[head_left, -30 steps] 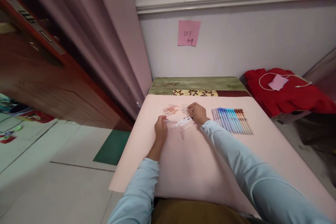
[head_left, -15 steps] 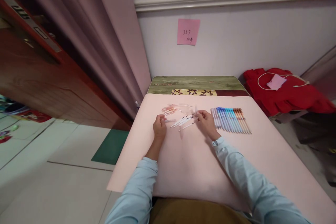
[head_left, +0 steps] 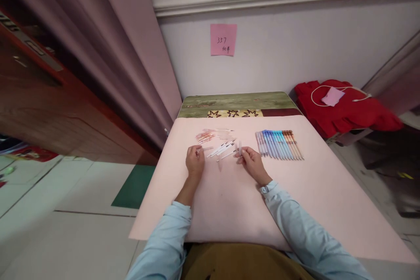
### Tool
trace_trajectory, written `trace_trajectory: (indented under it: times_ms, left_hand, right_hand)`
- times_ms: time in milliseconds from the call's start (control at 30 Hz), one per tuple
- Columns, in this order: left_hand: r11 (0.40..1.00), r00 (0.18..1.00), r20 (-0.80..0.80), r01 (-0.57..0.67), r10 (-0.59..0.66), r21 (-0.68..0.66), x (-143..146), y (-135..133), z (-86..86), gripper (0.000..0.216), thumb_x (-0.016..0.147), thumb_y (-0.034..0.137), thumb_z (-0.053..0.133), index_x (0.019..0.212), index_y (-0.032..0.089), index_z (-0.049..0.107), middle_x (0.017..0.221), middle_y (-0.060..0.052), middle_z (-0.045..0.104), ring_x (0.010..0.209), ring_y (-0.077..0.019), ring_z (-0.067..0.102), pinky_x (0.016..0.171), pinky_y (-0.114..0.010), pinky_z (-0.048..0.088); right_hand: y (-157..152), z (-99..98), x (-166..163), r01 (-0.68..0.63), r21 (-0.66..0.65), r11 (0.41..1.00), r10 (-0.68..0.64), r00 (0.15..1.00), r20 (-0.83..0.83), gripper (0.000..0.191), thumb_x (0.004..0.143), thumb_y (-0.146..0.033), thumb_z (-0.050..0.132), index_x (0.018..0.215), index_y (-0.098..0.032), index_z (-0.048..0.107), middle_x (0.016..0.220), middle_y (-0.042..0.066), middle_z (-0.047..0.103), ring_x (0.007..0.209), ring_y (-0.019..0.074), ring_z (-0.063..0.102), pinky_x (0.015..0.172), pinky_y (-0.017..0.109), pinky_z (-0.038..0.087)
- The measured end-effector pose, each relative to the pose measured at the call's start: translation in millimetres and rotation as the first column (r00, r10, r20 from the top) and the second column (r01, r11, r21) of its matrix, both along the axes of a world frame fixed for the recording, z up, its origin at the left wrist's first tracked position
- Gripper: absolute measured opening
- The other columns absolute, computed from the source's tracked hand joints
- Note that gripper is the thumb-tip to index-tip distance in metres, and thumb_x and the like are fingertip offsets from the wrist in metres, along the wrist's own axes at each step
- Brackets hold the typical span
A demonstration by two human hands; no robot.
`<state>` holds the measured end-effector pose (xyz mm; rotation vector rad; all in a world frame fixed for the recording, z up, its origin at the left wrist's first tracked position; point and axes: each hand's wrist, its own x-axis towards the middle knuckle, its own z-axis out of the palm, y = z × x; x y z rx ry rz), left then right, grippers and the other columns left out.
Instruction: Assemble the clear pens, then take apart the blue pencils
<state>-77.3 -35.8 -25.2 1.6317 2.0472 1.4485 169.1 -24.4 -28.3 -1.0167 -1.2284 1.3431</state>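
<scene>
My left hand (head_left: 195,160) is closed around a slim, pale pen part (head_left: 208,148) that points right. In my right hand (head_left: 252,162), thumb and fingers pinch a clear pen barrel (head_left: 239,146), held upright just above the cloth. Several white pen refills (head_left: 223,148) with dark ends lie loosely between the hands. A small translucent pen piece (head_left: 220,164) rests just in front of them. Behind my left hand is a pile of pinkish-brown pen parts (head_left: 206,136). To the right of my right hand, pens (head_left: 278,145) lie side by side, shading from lilac through blue to brown.
A pale pink cloth (head_left: 226,210) covers most of the green-edged table (head_left: 236,101). At the right stands a seat with a red cloth (head_left: 351,111), a white cable and a pink note. A wooden door (head_left: 65,113) and curtain (head_left: 131,43) are at the left.
My right hand has moved slightly down, away from the refills' dark ends, still with the clear barrel. My left hand keeps its pen part. The whole view has shifted a little.
</scene>
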Motion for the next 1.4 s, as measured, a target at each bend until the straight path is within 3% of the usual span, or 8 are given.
trace_trajectory:
  times_ms: [133,267,533,733,933,1167,1267,1400]
  left_hand:
    - [0.986,0.971,-0.171,0.163,-0.165,-0.028,35,-26,8.9,0.011,0.09,0.029,0.056,0.084,0.022,0.063,0.088,-0.005,0.064,0.088,-0.0204,0.059,0.081,-0.032,0.047]
    - [0.98,0.924,-0.332,0.164,-0.191,-0.108,58,-46,11.0,0.02,0.083,0.039,0.069,0.079,0.022,0.058,0.083,-0.005,0.062,0.086,-0.0234,0.057,0.081,-0.037,0.044]
    - [0.977,0.881,-0.447,0.071,-0.156,-0.202,59,-50,5.5,0.011,0.084,0.026,0.064,0.078,0.023,0.055,0.082,-0.006,0.061,0.081,-0.0245,0.055,0.073,-0.038,0.039]
    - [0.948,0.839,-0.445,0.248,-0.312,-0.198,62,-60,8.1,0.005,0.088,0.027,0.061,0.086,0.022,0.059,0.088,-0.007,0.064,0.087,-0.0237,0.057,0.079,-0.038,0.04]
    - [0.97,0.905,-0.359,0.182,-0.229,-0.16,57,-50,10.2,0.01,0.09,0.024,0.058,0.098,0.023,0.063,0.095,-0.008,0.065,0.093,-0.0247,0.058,0.083,-0.038,0.043]
    - [0.966,0.932,-0.291,0.163,-0.217,-0.198,54,-36,6.1,0.008,0.085,0.016,0.057,0.081,0.022,0.062,0.087,-0.007,0.062,0.088,-0.0242,0.057,0.081,-0.038,0.045]
    - [0.973,0.973,-0.109,0.187,-0.202,-0.134,51,-36,3.8,0.007,0.086,0.019,0.055,0.084,0.021,0.061,0.088,-0.005,0.062,0.082,-0.02,0.058,0.078,-0.035,0.048]
    - [0.985,0.974,0.177,0.153,-0.138,-0.074,43,-38,2.1,0.009,0.087,0.027,0.056,0.087,0.021,0.063,0.084,-0.002,0.061,0.071,-0.0152,0.056,0.068,-0.029,0.049]
  right_hand:
    - [-1,-1.7,0,0.025,0.026,0.999,-0.026,0.999,0.025,0.035,0.09,-0.053,0.057,0.094,-0.019,0.063,0.083,0.004,0.071,0.06,0.0121,0.06,0.062,0.027,0.049]
    - [-1,-1.6,0,0.053,0.045,0.998,-0.055,0.998,0.036,0.033,0.089,-0.051,0.059,0.095,-0.019,0.062,0.081,0.003,0.07,0.061,0.0126,0.06,0.062,0.027,0.049]
    - [-3,-1.7,0,0.061,0.043,0.997,-0.062,0.997,0.037,0.035,0.086,-0.054,0.061,0.095,-0.02,0.061,0.082,0.004,0.071,0.061,0.0139,0.06,0.062,0.029,0.05]
    - [-3,-2.2,0,0.06,0.036,0.998,-0.061,0.998,0.013,0.034,0.086,-0.053,0.063,0.095,-0.02,0.061,0.082,0.004,0.071,0.062,0.0133,0.06,0.063,0.028,0.05]
    - [-5,-1.7,0,0.076,0.035,0.996,-0.076,0.997,0.008,0.03,0.086,-0.05,0.063,0.095,-0.021,0.063,0.081,0.003,0.07,0.062,0.0137,0.059,0.061,0.028,0.049]
    - [-8,7.1,4,0.249,0.159,0.955,-0.28,0.935,0.216,0.027,0.083,-0.046,0.065,0.094,-0.022,0.071,0.064,-0.002,0.057,0.054,0.0136,0.046,0.054,0.027,0.041]
    - [-7,7.6,5,0.269,0.151,0.951,-0.296,0.935,0.197,0.028,0.082,-0.046,0.065,0.095,-0.022,0.07,0.06,-0.003,0.052,0.052,0.0135,0.042,0.051,0.027,0.038]
    - [-7,7.7,4,0.269,0.028,0.963,-0.27,0.96,0.066,0.031,0.084,-0.051,0.062,0.095,-0.022,0.065,0.062,-0.003,0.052,0.05,0.0122,0.042,0.046,0.025,0.035]
